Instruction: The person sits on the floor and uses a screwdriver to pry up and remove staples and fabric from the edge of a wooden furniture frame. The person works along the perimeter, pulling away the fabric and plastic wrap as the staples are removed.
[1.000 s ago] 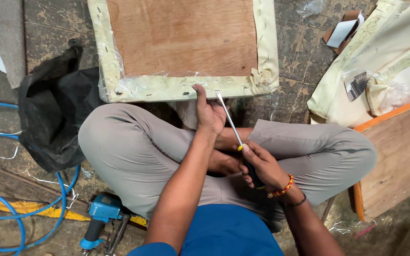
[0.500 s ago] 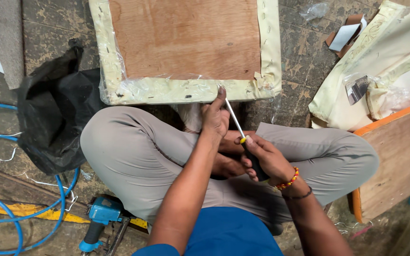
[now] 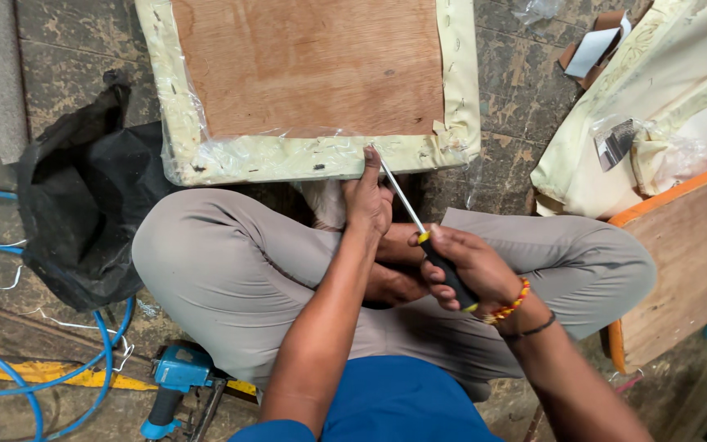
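Note:
I sit cross-legged on the floor before an upturned seat panel: a plywood board with cream fabric and clear plastic stapled around its rim. My right hand grips the black and yellow handle of a screwdriver. Its metal shaft slants up and left, and the tip meets the panel's near fabric edge. My left hand reaches forward beside the shaft, its index finger pressing on that fabric edge right by the tip.
A black plastic bag lies at my left knee. Blue air hose and a blue pneumatic stapler lie at bottom left. Folded cream fabric and an orange-edged wooden board are on the right.
The screwdriver tip and my left index finger have moved forward onto the panel's near fabric edge. My right hand followed, still gripping the handle.

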Motion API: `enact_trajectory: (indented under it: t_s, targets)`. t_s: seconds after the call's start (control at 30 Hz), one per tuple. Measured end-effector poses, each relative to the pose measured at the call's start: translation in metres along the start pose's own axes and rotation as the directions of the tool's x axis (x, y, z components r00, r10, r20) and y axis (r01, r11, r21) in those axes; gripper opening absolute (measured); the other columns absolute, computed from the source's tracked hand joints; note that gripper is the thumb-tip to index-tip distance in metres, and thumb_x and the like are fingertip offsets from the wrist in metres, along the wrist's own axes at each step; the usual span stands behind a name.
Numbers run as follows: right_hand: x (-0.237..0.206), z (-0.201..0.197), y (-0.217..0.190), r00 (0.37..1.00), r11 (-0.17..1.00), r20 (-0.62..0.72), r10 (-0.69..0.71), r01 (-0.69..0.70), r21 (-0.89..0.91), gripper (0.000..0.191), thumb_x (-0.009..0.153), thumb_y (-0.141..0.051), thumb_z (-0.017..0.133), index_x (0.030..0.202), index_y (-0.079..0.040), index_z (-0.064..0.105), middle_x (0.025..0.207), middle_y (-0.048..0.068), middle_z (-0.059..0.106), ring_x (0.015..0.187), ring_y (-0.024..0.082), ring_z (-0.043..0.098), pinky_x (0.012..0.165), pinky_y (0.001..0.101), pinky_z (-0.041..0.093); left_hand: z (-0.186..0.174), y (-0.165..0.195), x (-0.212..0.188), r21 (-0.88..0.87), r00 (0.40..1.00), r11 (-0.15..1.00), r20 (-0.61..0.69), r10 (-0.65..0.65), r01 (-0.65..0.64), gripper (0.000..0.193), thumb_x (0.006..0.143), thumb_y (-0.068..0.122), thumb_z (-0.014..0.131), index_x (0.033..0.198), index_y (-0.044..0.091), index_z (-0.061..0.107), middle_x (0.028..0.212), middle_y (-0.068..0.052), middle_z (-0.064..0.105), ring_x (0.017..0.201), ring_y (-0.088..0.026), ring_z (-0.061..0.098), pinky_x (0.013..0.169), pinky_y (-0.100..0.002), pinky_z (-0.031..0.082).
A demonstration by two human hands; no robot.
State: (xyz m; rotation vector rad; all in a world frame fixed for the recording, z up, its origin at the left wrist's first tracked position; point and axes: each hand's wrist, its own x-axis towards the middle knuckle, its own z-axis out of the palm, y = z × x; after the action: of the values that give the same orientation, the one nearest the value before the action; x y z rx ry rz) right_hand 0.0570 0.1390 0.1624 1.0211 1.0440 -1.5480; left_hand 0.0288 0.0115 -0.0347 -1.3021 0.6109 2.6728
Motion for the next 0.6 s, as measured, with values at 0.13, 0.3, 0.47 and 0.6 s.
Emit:
enact_trajectory:
  t_s: [0.13, 0.3, 0.47, 0.6]
  targets:
    - [0.030, 0.009, 0.031, 0.819, 0.618, -0.112, -0.563, 0.328, -0.714, 0.029, 0.106, -0.030, 0.052, 0.122, -0.007, 0.059, 0.065, 0.009, 0.056, 0.049, 0.025, 0.053, 0.042, 0.0379, 0.041, -0.001, -0.002, 0.003, 0.023, 0.995, 0.995, 0.032, 0.092, -0.093, 0.050, 0.091, 0.030, 0.083, 0.131, 0.006, 0.063, 0.120, -0.004, 0.066, 0.101, -0.015, 0.055, 0.069, -0.028, 0.045]
    - [0.039, 0.009, 0.059, 0.518, -0.010, 0.115, -0.847, 0.201, -0.980, 0.028, 0.103, -0.023, 0.060, 0.123, -0.005, 0.056, 0.077, 0.024, 0.068, 0.068, 0.045, 0.066, 0.058, 0.0546, 0.051, -0.007, 0.001, -0.002, 0.068, 0.995, 0.994, 0.055, 0.078, -0.082, 0.051, 0.097, 0.031, 0.083, 0.134, 0.005, 0.059, 0.117, -0.003, 0.060, 0.095, -0.013, 0.053, 0.056, -0.030, 0.039]
    - [0.028, 0.008, 0.064, 0.444, -0.065, 0.167, -0.881, 0.236, -0.970, 0.030, 0.103, -0.024, 0.060, 0.126, -0.005, 0.057, 0.081, 0.019, 0.069, 0.068, 0.040, 0.067, 0.056, 0.0485, 0.051, -0.007, 0.012, -0.009, -0.061, 0.997, 0.998, 0.081, 0.005, 0.000, 0.071, 0.086, 0.048, 0.076, 0.141, 0.012, 0.050, 0.129, -0.004, 0.062, 0.111, -0.019, 0.064, 0.085, -0.039, 0.059]
    - [0.029, 0.011, 0.062, 0.814, 0.560, -0.014, -0.580, 0.387, -0.732, 0.031, 0.106, -0.029, 0.054, 0.126, -0.008, 0.063, 0.065, 0.006, 0.059, 0.053, 0.020, 0.056, 0.049, 0.0338, 0.048, -0.003, 0.021, -0.010, -0.110, 0.990, 0.989, 0.115, -0.086, 0.099, 0.080, 0.083, 0.059, 0.070, 0.143, 0.012, 0.047, 0.138, -0.005, 0.059, 0.123, -0.022, 0.060, 0.091, -0.048, 0.059]
